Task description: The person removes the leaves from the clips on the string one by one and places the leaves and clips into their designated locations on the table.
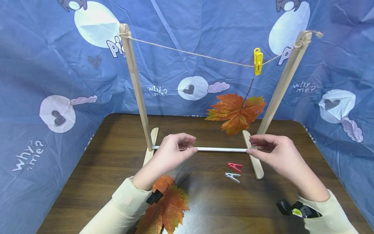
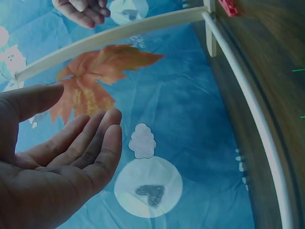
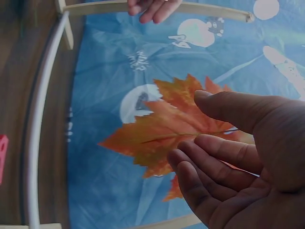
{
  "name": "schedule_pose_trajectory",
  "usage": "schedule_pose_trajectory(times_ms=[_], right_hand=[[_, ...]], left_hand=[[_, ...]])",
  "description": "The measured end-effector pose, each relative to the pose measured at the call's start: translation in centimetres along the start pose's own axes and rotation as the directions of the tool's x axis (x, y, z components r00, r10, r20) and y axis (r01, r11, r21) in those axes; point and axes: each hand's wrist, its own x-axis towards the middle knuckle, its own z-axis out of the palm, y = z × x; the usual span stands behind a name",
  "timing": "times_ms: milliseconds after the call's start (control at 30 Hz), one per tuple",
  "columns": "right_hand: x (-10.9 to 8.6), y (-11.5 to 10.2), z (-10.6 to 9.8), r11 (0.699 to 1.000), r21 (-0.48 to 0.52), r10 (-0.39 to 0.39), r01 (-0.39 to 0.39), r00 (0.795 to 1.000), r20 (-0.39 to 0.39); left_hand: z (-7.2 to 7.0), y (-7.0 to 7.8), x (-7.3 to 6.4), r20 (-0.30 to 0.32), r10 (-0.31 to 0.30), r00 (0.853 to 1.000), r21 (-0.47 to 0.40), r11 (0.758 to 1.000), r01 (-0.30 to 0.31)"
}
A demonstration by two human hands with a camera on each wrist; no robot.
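My left hand (image 1: 178, 148) is in the air, thumb and fingers apart and holding nothing. In the head view it overlaps the white rod (image 1: 222, 149) of the wooden stand; the left wrist view shows the rod well away from the fingers. Likewise empty, my right hand (image 1: 273, 149) hovers by the stand's right post (image 1: 281, 87), fingers loosely bent. Between the hands and farther back, an orange maple leaf (image 1: 238, 113) hangs by its stem from a yellow clothespin (image 1: 258, 61), clipped on the twine (image 1: 190, 52).
A red clothespin (image 1: 235, 167) and a grey clothespin (image 1: 232, 177) lie on the brown table (image 1: 216, 208). More maple leaves (image 1: 172, 208) rest at front left, partly under my left forearm. The left post (image 1: 135, 84) rises opposite; a blue printed cloth (image 1: 163, 22) hangs behind.
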Motion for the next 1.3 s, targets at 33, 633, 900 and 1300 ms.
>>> schedule_pose_trajectory(times_ms=[33,633,900,1300], right_hand=[[0.0,-0.2,-0.2,1.0,0.006,-0.004,0.004,1.0,-0.006],[0.9,-1.8,-3.6,0.999,0.028,-0.036,0.039,0.995,-0.098],[1.7,-3.0,-4.8,0.998,0.042,-0.041,0.045,0.994,-0.104],[3.0,-5.0,-6.3,0.998,0.057,-0.026,0.034,0.99,-0.14]], left_hand=[[0.0,0.2,0.1,0.0,0.004,1.0,-0.005,1.0,-0.004],[0.5,3.3,1.9,-0.012,0.114,0.993,-0.043,0.993,-0.114],[0.9,4.5,2.9,-0.024,0.161,0.987,-0.086,0.983,-0.162],[1.3,6.1,4.1,-0.033,0.191,0.981,-0.125,0.973,-0.193]])
